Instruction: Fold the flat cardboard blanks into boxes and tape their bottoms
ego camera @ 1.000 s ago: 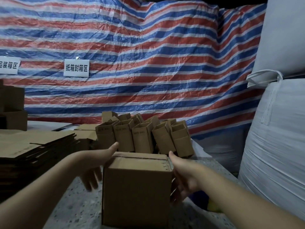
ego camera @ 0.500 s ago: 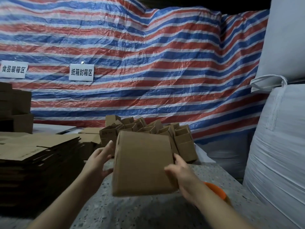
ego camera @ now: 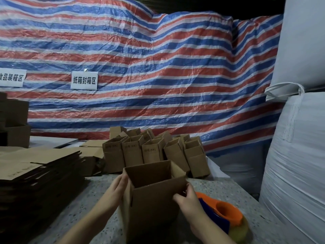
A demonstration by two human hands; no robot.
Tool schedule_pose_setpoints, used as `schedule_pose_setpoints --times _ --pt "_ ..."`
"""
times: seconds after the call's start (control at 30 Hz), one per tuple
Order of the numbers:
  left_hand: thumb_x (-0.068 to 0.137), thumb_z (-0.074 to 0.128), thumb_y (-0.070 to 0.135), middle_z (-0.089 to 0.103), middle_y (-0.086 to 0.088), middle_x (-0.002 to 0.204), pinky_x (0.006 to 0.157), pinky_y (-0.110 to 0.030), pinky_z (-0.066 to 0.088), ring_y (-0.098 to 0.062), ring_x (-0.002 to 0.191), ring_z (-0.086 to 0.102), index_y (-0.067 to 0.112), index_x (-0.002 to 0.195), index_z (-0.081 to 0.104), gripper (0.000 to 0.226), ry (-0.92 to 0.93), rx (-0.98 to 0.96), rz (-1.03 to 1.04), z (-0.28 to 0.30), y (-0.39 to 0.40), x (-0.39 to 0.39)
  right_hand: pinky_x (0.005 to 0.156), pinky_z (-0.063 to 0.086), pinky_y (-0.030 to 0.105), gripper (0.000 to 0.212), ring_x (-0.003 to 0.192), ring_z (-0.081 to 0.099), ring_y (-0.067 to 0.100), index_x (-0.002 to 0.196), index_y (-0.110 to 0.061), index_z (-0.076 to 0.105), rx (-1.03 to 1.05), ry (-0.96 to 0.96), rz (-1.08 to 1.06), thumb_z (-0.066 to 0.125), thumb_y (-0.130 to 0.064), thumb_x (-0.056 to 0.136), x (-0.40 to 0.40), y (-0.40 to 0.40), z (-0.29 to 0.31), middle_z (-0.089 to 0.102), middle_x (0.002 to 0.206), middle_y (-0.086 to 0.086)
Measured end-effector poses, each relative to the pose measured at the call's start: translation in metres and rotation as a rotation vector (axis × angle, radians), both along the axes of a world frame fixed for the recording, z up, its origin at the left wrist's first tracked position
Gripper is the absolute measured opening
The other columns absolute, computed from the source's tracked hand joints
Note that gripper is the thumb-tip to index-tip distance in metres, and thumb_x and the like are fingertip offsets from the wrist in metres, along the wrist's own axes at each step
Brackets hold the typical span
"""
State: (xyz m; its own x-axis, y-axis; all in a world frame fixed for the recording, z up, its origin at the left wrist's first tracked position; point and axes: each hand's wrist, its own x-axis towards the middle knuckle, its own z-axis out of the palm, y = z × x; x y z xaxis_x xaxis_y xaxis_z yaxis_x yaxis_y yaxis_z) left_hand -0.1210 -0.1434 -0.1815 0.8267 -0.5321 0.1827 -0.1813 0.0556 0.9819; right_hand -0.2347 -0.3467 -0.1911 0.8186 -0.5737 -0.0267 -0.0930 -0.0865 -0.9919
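1. A folded cardboard box stands upright, open end up, in the lower centre of the frame, on the speckled table.
2. The left hand lies flat against the box's left wall, fingers straight and together, pointing up toward the rim.
3. The right hand is at the box's right front corner, thumb on the near face and fingers curled round the edge, so it grips the wall there.
4. Just right of that hand, in the lower right of the frame, lies an orange tape dispenser with a dark blue part and a yellowish roll; part of it is hidden behind the wrist.
5. Above the held box, in the middle of the frame, a cluster of finished boxes stands open-topped, some leaning against each other.
6. At the left edge sits a tall stack of flat blanks, dim in shadow; the print on the top sheet is probably lettering, but it is too faint to read.
7. A red, white and blue striped tarp fills the background, with two white signs pinned at its left.
8. Large white sacks rise along the right edge.
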Motion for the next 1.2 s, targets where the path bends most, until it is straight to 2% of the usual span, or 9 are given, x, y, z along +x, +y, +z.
schedule_pose_setpoints --times 0.1,0.27,0.5,0.73,0.8,0.87,1.0,1.13,1.2 --pt "0.016 0.055 0.102 0.017 0.003 0.163 0.119 -0.047 0.019 -0.027 0.147 0.023 0.032 0.157 0.005 0.165 -0.034 0.053 -0.076 -0.007 0.002 0.005 0.098 0.047 0.037 0.067 0.116 0.054 0.019 0.153 -0.025 0.032 0.018 0.023 -0.008 0.061 -0.01 0.095 0.003 0.002 -0.001 0.055 0.129 0.0" --pt "0.018 0.072 0.091 0.009 0.0 0.165 0.119 -0.047 0.023 -0.025 0.148 0.019 0.038 0.154 -0.004 0.164 -0.123 0.046 -0.181 -0.018 0.008 0.007 0.116 0.037 0.048 0.075 0.14 0.042 0.027 0.158 -0.025 0.022 -0.015 0.031 -0.043 0.063 -0.017 0.095 0.007 0.009 -0.009 0.045 0.151 0.003" --pt "0.019 0.073 0.09 0.032 -0.003 0.154 0.114 -0.05 0.032 -0.027 0.138 0.037 0.037 0.154 0.012 0.157 -0.12 -0.036 -0.088 0.0 0.0 0.017 0.088 0.05 0.032 0.052 0.105 0.055 0.013 0.142 -0.024 0.041 -0.078 -0.091 -0.197 0.063 -0.022 0.095 0.009 0.014 -0.001 0.055 0.118 -0.006" --pt "0.046 0.078 0.076 0.059 0.002 0.126 0.094 -0.034 0.048 -0.01 0.107 0.059 0.028 0.133 0.05 0.102 0.111 -0.067 -0.186 -0.017 0.005 0.024 0.106 0.048 0.039 0.064 0.124 0.051 0.017 0.149 -0.025 0.033 -0.141 -0.022 -0.248 0.063 -0.019 0.093 -0.003 0.031 -0.014 0.047 0.137 -0.004" --pt "0.056 0.077 0.066 0.055 -0.003 0.134 0.096 -0.032 0.046 -0.01 0.107 0.058 0.025 0.132 0.047 0.092 0.153 -0.022 -0.207 -0.02 0.011 0.028 0.106 0.047 0.037 0.066 0.124 0.049 0.016 0.151 -0.027 0.031 -0.165 -0.008 -0.221 0.062 -0.018 0.094 -0.002 0.029 -0.013 0.047 0.138 -0.005" --pt "0.06 0.081 0.059 0.053 -0.003 0.136 0.102 -0.035 0.045 -0.014 0.113 0.057 0.023 0.137 0.043 0.093 0.16 0.039 -0.244 -0.021 0.021 0.035 0.104 0.045 0.036 0.066 0.125 0.049 0.017 0.152 -0.027 0.03 -0.187 0.008 -0.203 0.061 -0.016 0.095 0.0 0.024 -0.009 0.047 0.141 -0.003" --pt "0.032 0.093 0.059 0.061 -0.001 0.128 0.084 -0.026 0.053 -0.014 0.113 0.063 0.029 0.128 0.049 0.11 0.053 0.208 -0.302 -0.022 0.03 0.039 0.112 0.039 0.039 0.078 0.144 0.034 0.024 0.156 -0.023 0.023 -0.302 0.01 -0.289 0.068 -0.016 0.093 0.0 0.015 -0.006 0.025 0.161 0.002" --pt "0.045 0.091 0.061 0.057 0.007 0.132 0.086 -0.022 0.051 -0.01 0.116 0.061 0.042 0.127 0.041 0.098 0.053 0.248 -0.363 -0.027 0.018 0.036 0.117 0.032 0.039 0.075 0.146 0.031 0.017 0.156 -0.029 0.025 -0.355 0.072 -0.231 0.062 -0.05 0.094 0.0 0.04 -0.017 0.024 0.162 -0.005" --pt "0.05 0.09 0.059 0.06 0.012 0.126 0.08 -0.018 0.052 -0.003 0.108 0.064 0.046 0.121 0.046 0.085 0.068 0.205 -0.338 -0.029 0.008 0.035 0.119 0.026 0.036 0.093 0.15 0.022 0.015 0.159 -0.031 0.015 -0.38 0.078 -0.141 0.061 -0.066 0.086 0.003 0.053 -0.025 0.014 0.166 -0.008"
